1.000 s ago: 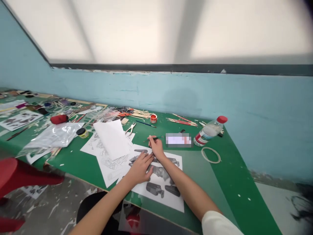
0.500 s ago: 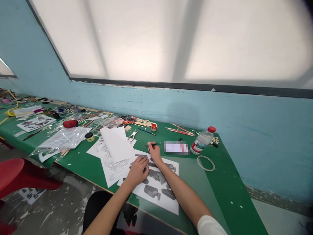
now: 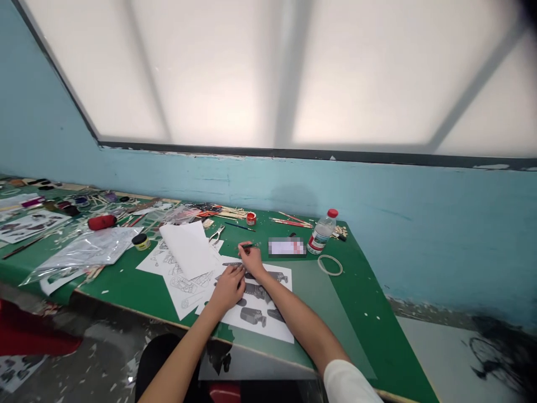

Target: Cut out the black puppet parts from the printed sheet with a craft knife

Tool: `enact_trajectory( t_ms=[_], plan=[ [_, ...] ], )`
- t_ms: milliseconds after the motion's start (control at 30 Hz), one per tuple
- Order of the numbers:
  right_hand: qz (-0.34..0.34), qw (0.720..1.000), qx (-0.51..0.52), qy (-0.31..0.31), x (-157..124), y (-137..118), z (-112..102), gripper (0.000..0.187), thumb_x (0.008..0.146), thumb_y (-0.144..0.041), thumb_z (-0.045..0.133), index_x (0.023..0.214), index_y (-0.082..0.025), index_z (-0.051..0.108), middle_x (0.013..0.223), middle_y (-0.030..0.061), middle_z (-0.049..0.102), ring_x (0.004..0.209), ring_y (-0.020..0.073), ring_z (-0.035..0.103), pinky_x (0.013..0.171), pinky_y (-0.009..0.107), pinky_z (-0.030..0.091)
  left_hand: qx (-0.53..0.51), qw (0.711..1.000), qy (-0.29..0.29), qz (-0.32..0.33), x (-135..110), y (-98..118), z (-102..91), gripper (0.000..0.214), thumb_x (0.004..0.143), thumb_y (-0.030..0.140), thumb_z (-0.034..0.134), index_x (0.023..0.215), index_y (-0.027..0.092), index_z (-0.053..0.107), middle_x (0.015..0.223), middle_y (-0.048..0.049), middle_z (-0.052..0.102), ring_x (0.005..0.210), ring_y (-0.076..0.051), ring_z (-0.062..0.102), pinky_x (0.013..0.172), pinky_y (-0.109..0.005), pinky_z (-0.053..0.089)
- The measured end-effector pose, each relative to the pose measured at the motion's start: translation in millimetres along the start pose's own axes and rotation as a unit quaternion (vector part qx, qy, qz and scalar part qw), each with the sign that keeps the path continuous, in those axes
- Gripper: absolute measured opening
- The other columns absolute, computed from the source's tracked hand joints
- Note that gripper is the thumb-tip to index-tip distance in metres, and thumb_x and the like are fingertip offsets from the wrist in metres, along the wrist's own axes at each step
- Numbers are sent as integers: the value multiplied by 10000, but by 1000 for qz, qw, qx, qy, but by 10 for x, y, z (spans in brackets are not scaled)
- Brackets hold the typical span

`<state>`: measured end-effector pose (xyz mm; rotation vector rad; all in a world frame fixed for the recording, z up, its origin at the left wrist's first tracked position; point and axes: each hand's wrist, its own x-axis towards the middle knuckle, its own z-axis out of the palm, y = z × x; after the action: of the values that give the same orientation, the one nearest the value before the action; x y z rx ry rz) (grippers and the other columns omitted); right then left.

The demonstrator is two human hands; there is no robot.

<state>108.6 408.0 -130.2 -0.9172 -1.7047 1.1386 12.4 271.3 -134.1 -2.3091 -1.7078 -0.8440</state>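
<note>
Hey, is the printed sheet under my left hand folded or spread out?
Spread out: the printed sheet lies flat beneath your left hand, its grey shapes showing across it, with no fold visible.

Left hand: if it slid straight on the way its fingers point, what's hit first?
Probably the person's bare right hand, holding a thin dark stick-like tool. The left hand, on the white paper sheet printed with grey shapes, points toward it; depth is unclear, so I can't tell whether they touch.
</note>
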Motion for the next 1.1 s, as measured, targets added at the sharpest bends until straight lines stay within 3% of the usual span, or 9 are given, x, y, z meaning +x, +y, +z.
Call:
enact_trajectory(
  t_ms=[467,1100],
  plan=[
    [13,1000,12,-13,-70,118,34,346,1034,-390,664,1301,-172,643,1284,101,667,1075,230,689,914,434,616,12,1000,-4,-5,-60,-25,80,398,1010,398,676,1346,192,622,1380,-112,632,1207,-271,653,1019,-513,572],
    [53,997,46,-21,-31,37,-39,339,1041,-401,653,1291,-173,648,1271,99,672,1061,225,692,906,425,618,10,999,23,-22,-84,-21,144,387,1013,394,672,1344,200,626,1400,-113,624,1226,-273,644,1035,-517,564]
  ],
)
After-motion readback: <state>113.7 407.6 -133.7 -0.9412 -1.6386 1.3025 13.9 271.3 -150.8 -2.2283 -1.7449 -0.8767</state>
